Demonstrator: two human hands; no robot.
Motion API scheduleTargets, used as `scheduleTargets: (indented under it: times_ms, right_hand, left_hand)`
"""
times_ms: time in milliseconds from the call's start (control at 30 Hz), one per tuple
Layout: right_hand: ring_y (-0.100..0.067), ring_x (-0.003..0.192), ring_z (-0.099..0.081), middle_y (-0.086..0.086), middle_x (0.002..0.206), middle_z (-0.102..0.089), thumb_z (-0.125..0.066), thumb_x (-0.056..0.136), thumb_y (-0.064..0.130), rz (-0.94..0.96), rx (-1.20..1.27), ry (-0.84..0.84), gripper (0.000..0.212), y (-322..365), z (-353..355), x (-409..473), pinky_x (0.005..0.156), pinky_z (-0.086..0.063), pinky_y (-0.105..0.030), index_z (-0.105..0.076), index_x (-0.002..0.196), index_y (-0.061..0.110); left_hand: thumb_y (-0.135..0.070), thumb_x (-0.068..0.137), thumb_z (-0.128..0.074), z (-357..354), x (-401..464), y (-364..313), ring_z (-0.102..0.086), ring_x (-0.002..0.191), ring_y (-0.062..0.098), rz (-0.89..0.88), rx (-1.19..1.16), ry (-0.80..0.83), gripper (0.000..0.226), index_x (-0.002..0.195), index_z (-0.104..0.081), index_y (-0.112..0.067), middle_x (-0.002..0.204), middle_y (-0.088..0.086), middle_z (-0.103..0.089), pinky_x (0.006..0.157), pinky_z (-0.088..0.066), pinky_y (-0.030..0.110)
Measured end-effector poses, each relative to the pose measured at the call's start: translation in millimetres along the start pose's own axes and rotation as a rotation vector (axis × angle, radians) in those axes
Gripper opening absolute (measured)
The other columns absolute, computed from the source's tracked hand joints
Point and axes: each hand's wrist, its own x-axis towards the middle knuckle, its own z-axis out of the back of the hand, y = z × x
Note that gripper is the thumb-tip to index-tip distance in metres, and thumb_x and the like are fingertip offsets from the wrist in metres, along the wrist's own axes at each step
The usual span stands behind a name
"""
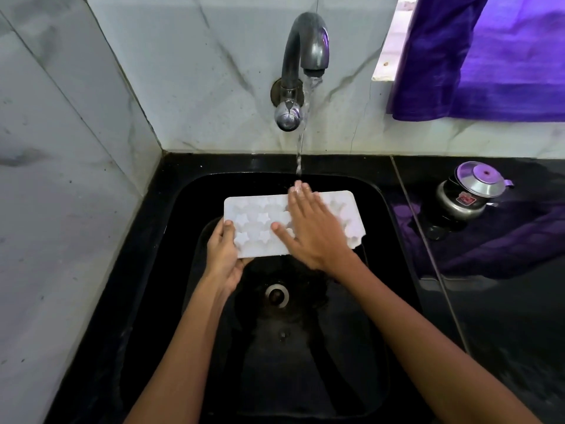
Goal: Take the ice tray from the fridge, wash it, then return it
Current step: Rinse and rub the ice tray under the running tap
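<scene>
Hidden parts first: left hand (224,253) palm and most fingers tucked under the near left corner of the ice tray (260,223), only the thumb showing on top; tray's middle covered by the right hand (308,231); right end of the tray ragged, apparently chipped at its near corner. Forearms cut off by the bottom edge. Purple cloth (489,56) cropped by the top and right edges.

Writing: small red label on the black pot (461,198) at the counter's far right, too blurred to read.

Fingers: left thumb pressed on the tray's rim, fingers curled beneath, clamping that corner. Right hand laid flat on the tray, fingers straight and slightly spread, thumb splayed to the left, fingertips (298,188) at the far edge under the falling water (301,142); slightly motion-blurred.

White tray with star-shaped cells, held level over the black sink (376,215), toward its far side, above and beyond the drain (277,295).

Curved metal tap (301,56) mounted on the marble wall, running. Pot capped with a shiny domed lid (480,179), standing on the black counter (489,316) right of the sink.
</scene>
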Motion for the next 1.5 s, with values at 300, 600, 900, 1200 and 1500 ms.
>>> scheduleTargets:
  times_ms: [300,600,900,1200,1500]
  right_hand:
    - [-0.016,0.145,0.011,-0.01,0.158,0.007,0.003,0.087,0.063,-0.017,-0.005,-0.017,0.083,-18.9,0.8,-14.4,0.116,0.01,-0.029,0.005,0.149,0.007]
    - [-0.018,0.146,0.01,-0.011,0.158,0.006,-0.005,0.094,0.055,0.123,-0.008,-0.011,0.074,10.0,3.4,0.2,0.117,0.009,-0.029,0.003,0.149,0.007]
    - [-0.016,0.145,0.013,-0.011,0.158,0.009,0.003,0.085,0.064,-0.086,0.016,-0.039,0.088,-30.2,10.1,-3.3,0.115,0.01,-0.027,0.002,0.149,0.005]
    - [-0.015,0.144,0.013,-0.01,0.158,0.005,-0.006,0.096,0.044,0.192,-0.041,-0.03,0.064,5.6,5.5,-9.1,0.117,0.009,-0.028,0.004,0.148,0.007]
    - [-0.016,0.145,0.012,-0.013,0.158,0.005,0.004,0.088,0.053,0.017,-0.025,-0.056,0.078,-17.5,11.3,6.0,0.117,0.008,-0.029,0.002,0.149,0.004]
  left_hand:
    - [-0.027,0.103,-0.035,9.5,4.2,-10.5,-0.067,0.092,0.016,-0.034,-0.01,-0.042,0.027,0.123,-0.054,-0.023,0.105,-0.001,-0.068,0.061,-0.057,0.034]
    - [-0.025,0.103,-0.035,-10.4,2.5,-6.3,-0.07,0.085,0.016,-0.014,-0.059,0.021,0.028,0.121,-0.056,-0.018,0.104,0.004,-0.07,0.06,-0.06,0.032]
    - [-0.027,0.103,-0.034,-7.7,7.2,-8.9,-0.068,0.093,0.017,-0.024,-0.01,0.054,0.028,0.12,-0.055,-0.022,0.108,0.0,-0.069,0.062,-0.06,0.034]
    - [-0.026,0.103,-0.035,-26.9,5.0,1.7,-0.069,0.091,0.017,-0.019,-0.098,0.082,0.029,0.121,-0.056,-0.019,0.107,0.003,-0.07,0.06,-0.059,0.032]
    - [-0.027,0.103,-0.035,-33.7,2.4,8.2,-0.069,0.095,0.02,-0.004,-0.024,0.143,0.032,0.125,-0.056,-0.017,0.114,0.007,-0.069,0.069,-0.059,0.036]
